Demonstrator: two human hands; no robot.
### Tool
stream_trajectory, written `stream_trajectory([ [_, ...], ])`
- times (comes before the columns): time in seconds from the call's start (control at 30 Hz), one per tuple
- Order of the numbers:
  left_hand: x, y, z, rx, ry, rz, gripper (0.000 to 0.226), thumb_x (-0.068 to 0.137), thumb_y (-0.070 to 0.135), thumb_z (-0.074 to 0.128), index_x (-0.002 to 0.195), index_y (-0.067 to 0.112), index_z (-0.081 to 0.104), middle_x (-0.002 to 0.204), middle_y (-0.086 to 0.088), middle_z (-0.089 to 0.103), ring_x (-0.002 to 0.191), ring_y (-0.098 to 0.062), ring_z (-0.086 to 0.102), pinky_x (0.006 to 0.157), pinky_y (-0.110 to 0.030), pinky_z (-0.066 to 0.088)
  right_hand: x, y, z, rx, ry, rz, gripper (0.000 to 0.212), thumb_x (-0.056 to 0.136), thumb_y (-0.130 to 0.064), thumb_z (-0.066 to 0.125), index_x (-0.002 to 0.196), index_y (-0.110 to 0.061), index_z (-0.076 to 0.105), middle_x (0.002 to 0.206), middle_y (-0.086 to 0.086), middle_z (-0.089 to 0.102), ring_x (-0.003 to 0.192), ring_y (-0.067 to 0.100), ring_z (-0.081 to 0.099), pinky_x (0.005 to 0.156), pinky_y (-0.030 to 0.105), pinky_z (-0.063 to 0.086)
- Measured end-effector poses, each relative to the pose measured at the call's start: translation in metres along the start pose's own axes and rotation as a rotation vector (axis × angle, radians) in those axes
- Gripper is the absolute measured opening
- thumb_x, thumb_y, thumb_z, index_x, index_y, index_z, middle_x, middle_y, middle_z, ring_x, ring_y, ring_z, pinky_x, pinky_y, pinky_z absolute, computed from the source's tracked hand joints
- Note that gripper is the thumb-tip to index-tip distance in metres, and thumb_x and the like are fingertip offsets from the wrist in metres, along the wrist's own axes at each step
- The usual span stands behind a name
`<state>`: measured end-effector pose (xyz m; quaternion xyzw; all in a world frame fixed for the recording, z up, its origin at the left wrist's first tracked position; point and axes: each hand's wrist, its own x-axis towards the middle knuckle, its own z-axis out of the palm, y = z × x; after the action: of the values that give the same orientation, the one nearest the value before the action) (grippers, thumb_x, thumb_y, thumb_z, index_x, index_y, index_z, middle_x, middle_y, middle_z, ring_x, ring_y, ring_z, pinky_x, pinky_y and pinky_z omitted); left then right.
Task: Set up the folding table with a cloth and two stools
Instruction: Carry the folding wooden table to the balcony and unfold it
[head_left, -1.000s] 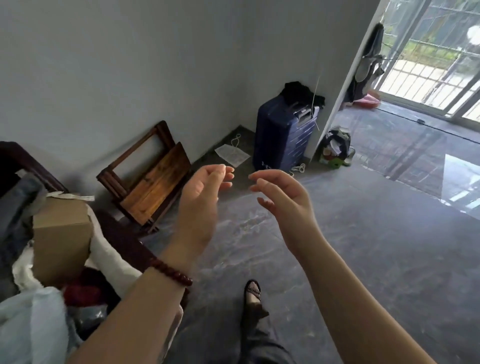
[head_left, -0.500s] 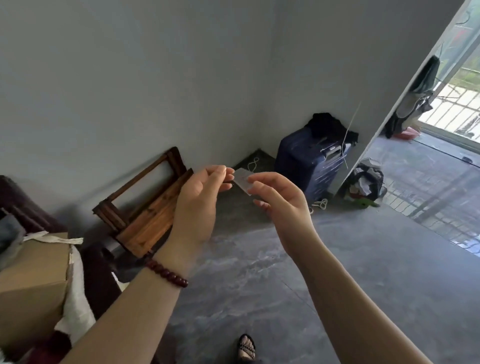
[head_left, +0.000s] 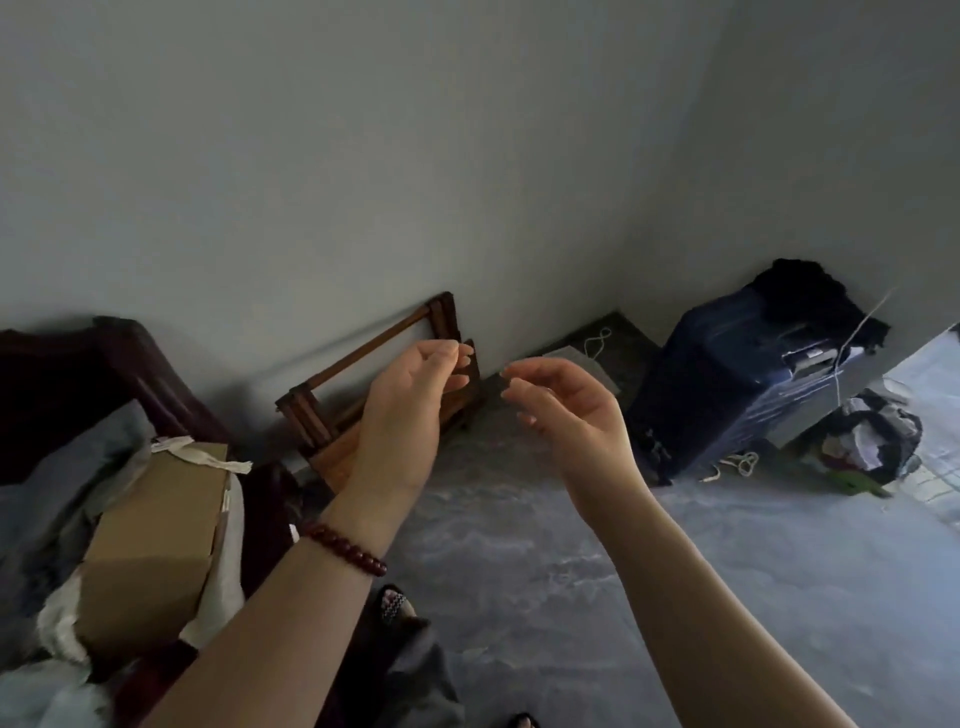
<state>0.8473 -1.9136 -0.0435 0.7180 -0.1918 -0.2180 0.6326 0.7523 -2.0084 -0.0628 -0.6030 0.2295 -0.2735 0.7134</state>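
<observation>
Folding table (head_left: 311, 423): folded flat, wooden, on the floor (head_left: 519, 545) at the foot of the grey wall (head_left: 363, 156), left of the room's corner.
Its long axis: along the wall, running in the picture from lower left to upper right.
Its lean: tilted back, with the open rail frame against the wall and the plank panel lower, facing out into the room. The left hand hides its right part.
Left hand (head_left: 410, 415): raised in front of the table, palm turned to the right, fingers loosely bent, thumb close to the fingertips; nothing shows between them.
Right hand (head_left: 566, 410): raised just beside the left hand and apart from it, palm turned to the left, fingers loosely curled, holding nothing.
Bracelet (head_left: 345, 548): dark red beads round the left wrist.
Cardboard box (head_left: 156, 545): at lower left, amid grey and white cloth, with torn tape on its top edge.
Dark wooden furniture (head_left: 104, 364): behind the box, against the wall.
Suitcase (head_left: 727, 384): dark blue, upright, at the right past the corner, with a black garment (head_left: 805, 291) lying on top.
Sheet of paper (head_left: 571, 358): on the floor in the corner, partly behind the right hand, with a white cord (head_left: 597, 340) near it.
Bag (head_left: 872, 441): open and stuffed, right of the suitcase.
Foot (head_left: 395, 605): in a sandal, at the lower edge between the forearms.
</observation>
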Motion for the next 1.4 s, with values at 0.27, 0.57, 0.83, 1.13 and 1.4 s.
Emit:
stream_trajectory([
  [0.27,0.119,-0.01,-0.069,-0.021,0.01,0.013,0.02,0.097,0.032,0.042,0.091,0.025,0.061,0.1,0.002,0.065,0.097,-0.012,0.062,0.081,-0.027,0.043,0.116,0.023,0.082,-0.085,-0.048,0.023,0.015,0.081,-0.007,0.071,0.09,-0.019,0.068,0.078,-0.006,0.07,0.074,0.008,0.066,0.07,0.021,0.055],
  [0.57,0.22,-0.021,-0.148,-0.039,0.009,0.048,0.019,0.096,0.029,0.043,0.092,0.025,0.061,0.098,0.002,0.065,0.096,-0.011,0.061,0.081,-0.024,0.045,0.212,0.047,0.165,-0.172,-0.131,0.087,0.012,0.083,-0.018,0.069,0.094,-0.025,0.068,0.088,-0.002,0.071,0.081,0.012,0.067,0.074,0.03,0.053],
  [0.83,0.267,-0.046,-0.183,-0.036,0.002,-0.037,0.017,0.095,0.026,0.046,0.09,0.026,0.062,0.096,0.003,0.067,0.095,-0.013,0.064,0.079,-0.025,0.046,0.256,0.074,0.199,-0.165,-0.229,0.155,0.014,0.084,-0.009,0.067,0.094,-0.019,0.066,0.079,-0.01,0.071,0.076,0.004,0.068,0.065,0.014,0.05],
  [1.13,0.328,-0.065,-0.196,0.044,0.054,-0.11,0.012,0.092,0.018,0.053,0.091,0.024,0.063,0.096,0.004,0.067,0.084,-0.009,0.066,0.063,-0.007,0.045,0.33,0.108,0.216,-0.182,-0.255,0.208,0.017,0.084,-0.011,0.068,0.089,-0.027,0.067,0.083,-0.013,0.071,0.08,0.006,0.067,0.074,0.021,0.055],
  [1.4,0.388,-0.085,-0.185,0.186,-0.008,-0.156,0.01,0.093,0.024,0.054,0.098,0.027,0.062,0.1,0.01,0.067,0.089,-0.004,0.064,0.072,-0.013,0.045,0.392,0.142,0.208,-0.16,-0.219,0.268,0.016,0.085,-0.015,0.068,0.087,-0.03,0.068,0.088,-0.013,0.071,0.082,0.002,0.064,0.073,0.018,0.049],
])
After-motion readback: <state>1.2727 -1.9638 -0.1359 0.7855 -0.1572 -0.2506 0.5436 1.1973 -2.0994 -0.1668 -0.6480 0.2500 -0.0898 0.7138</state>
